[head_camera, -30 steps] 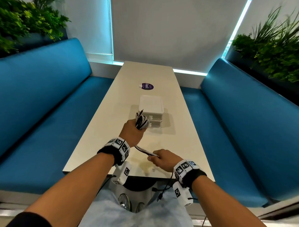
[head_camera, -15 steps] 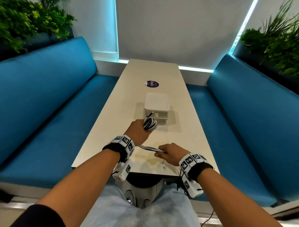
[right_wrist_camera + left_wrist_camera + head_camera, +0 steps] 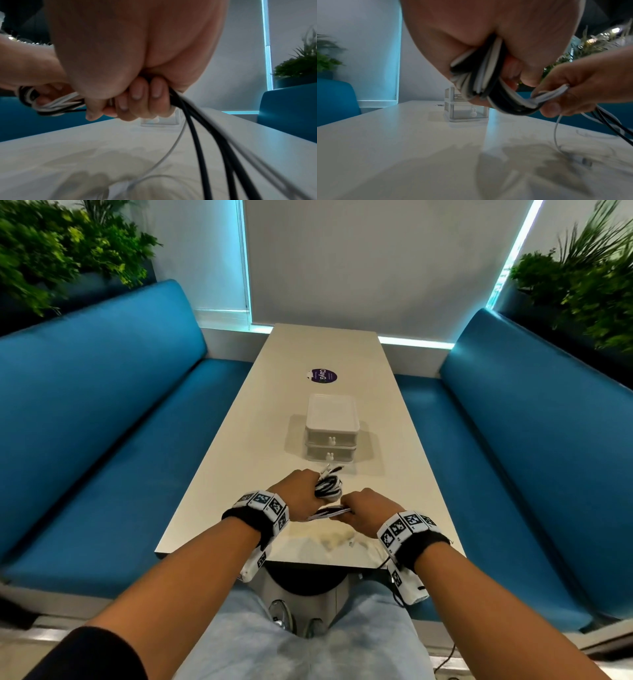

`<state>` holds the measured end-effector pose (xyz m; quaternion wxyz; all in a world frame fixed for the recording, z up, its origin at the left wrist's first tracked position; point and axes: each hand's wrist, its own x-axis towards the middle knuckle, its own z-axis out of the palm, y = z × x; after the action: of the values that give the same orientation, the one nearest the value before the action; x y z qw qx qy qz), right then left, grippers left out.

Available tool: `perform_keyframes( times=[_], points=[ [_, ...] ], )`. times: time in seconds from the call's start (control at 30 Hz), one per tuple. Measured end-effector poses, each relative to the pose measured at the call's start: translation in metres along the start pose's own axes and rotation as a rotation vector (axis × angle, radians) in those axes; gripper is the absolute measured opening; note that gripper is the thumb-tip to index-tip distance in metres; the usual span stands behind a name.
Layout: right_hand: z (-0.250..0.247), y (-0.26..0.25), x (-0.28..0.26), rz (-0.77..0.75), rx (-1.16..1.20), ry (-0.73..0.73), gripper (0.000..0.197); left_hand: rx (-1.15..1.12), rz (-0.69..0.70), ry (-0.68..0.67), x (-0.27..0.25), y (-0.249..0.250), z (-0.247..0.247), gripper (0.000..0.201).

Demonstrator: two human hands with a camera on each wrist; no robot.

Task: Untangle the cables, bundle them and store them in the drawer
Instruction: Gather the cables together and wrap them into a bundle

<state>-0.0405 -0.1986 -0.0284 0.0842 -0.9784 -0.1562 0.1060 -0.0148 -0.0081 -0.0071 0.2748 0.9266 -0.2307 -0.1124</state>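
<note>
Since a second ago, the right hand [image 3: 364, 508] has been brought up close to the left hand [image 3: 299, 491], and the span of cable between them has been shortened. The black and white cables [image 3: 328, 486] are wound in loops around the left hand's fingers and clamped there. The right hand's fingers [image 3: 145, 97] are curled round the free strands, which are fed toward the coil while the rest trails down to the table [image 3: 394, 446].

Several slips could be expected, as a judgement. If the left grip were eased, the loops could spring off the fingers and the coil be lost. The thin white strand [image 3: 556, 135], hanging slack apart from the thicker ones, could be missed by the winding or caught on the table edge. A plug could also be snagged as the tails are drawn up.

The small drawer box [image 3: 331, 433] is seen just beyond the hands, both drawers closed, so nothing has yet been stored. The pale, smooth table is flanked by blue benches [image 3: 102, 422], with plants [image 3: 61, 251] in the corners and a purple sticker [image 3: 322, 376] further along.
</note>
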Motion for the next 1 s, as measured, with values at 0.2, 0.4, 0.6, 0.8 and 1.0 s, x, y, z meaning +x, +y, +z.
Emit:
perform_keyframes(
  times=[0.2, 0.4, 0.6, 0.8, 1.0],
  points=[
    [0.003, -0.001, -0.001, 0.003, -0.009, 0.021, 0.035, -0.017, 0.081, 0.012, -0.009, 0.001, 0.013, 0.026],
    [-0.008, 0.002, -0.003, 0.015, -0.002, -0.001, 0.037, -0.174, 0.045, 0.07, -0.009, 0.003, 0.016, 0.034],
    [-0.017, -0.003, -0.006, 0.025, 0.026, -0.041, 0.021, -0.158, -0.025, -0.025, -0.012, 0.011, 0.016, 0.039],
    [-0.005, -0.01, -0.012, -0.023, 0.179, -0.005, 0.034, 0.145, -0.082, -0.113, -0.007, 0.018, 0.011, 0.021],
    [-0.011, -0.011, -0.013, -0.009, 0.264, -0.049, 0.033, 0.447, 0.009, -0.082, -0.007, 0.025, 0.004, 0.018]
  ],
)
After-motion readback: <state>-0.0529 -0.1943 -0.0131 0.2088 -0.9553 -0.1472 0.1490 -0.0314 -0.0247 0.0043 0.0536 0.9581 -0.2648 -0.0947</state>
